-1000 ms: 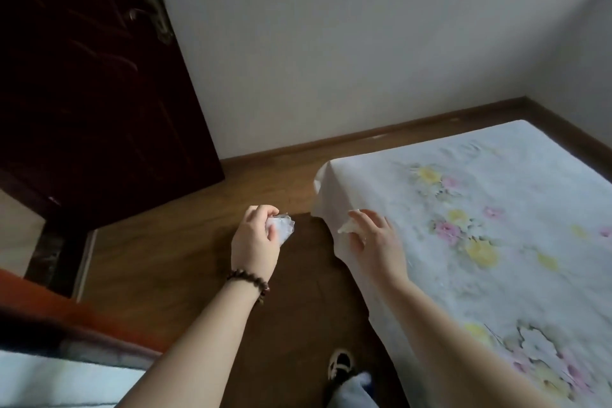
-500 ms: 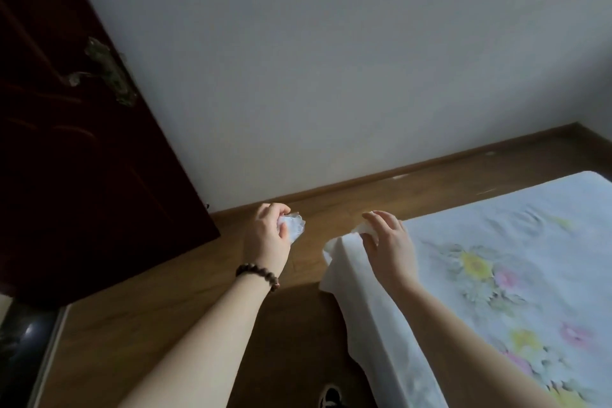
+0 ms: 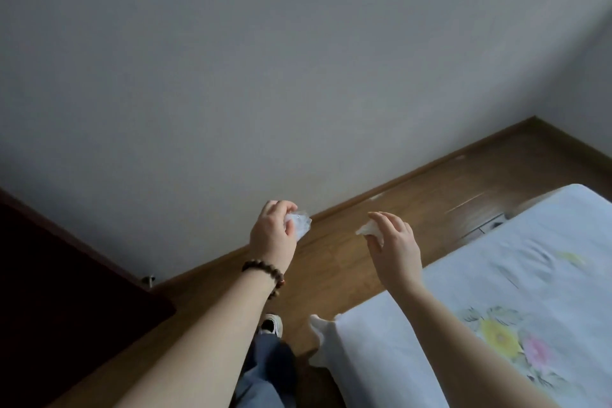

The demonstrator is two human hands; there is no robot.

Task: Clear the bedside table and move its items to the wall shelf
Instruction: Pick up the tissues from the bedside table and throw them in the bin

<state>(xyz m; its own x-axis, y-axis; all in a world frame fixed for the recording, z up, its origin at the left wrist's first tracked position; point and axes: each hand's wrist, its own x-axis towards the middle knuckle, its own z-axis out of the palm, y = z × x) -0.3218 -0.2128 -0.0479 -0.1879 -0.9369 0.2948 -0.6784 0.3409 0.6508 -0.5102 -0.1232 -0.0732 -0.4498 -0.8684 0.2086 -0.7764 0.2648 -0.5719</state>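
Here, hands each pinch crumpled tissue, apart.

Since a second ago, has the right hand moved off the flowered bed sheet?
Yes. The right hand, pinching a small white scrap, was at the bed sheet corner; now it is above the wooden floor, beyond the corner toward the wall.

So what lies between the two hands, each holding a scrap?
Nothing in the head view: between the left hand and the right hand shows only bare wooden floor and baseboard behind.
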